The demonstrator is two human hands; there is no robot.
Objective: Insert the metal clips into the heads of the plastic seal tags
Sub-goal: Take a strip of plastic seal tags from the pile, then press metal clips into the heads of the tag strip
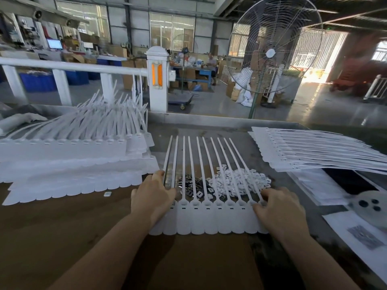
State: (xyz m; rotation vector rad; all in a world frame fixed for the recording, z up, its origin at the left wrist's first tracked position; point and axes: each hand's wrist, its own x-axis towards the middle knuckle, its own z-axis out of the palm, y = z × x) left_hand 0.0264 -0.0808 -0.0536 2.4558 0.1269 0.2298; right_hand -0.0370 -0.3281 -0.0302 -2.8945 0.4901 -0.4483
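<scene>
Left hand and right hand, fingers relaxed, press a strip of seal tags flat on the worktop; metal clips lie loose, apparently none inserted.

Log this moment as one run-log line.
left hand: flat on white plastic seal tag strip | right hand: fingers curled at strip's right end | dark metal clips: piled behind, untouched

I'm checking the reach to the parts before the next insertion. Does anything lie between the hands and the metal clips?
Yes. The metal clips lie under the straps of the tag strip that both the left hand and right hand rest on, so the straps cross over them.
</scene>
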